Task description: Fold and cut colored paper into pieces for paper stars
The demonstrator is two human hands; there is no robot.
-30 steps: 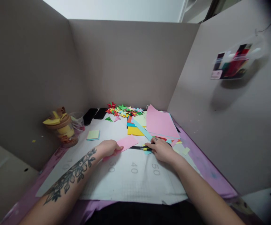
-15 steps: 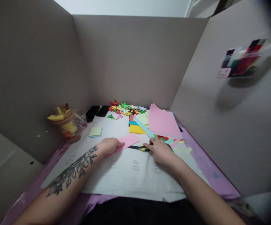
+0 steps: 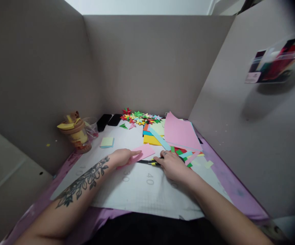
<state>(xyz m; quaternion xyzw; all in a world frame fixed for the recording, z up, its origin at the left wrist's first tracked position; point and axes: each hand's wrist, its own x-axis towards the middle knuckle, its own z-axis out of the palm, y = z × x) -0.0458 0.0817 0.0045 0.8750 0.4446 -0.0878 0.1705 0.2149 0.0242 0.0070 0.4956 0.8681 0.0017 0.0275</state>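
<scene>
Pink paper lies beneath left grip, held — right grip clasps black-and-yellow tool.

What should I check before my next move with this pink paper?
1. Left hand on the pink paper: ok, index finger extended over it.
2. Right hand on the black-and-yellow tool: ok.
3. Tool's blades shut: cannot tell, partly covered.
4. Left hand well away from the tool's tip: not ok, it is close by.
5. Folded stars away from both hands: ok, they lie farther back.
6. Paper scraps away from the right hand: not ok, right beside it.
</scene>
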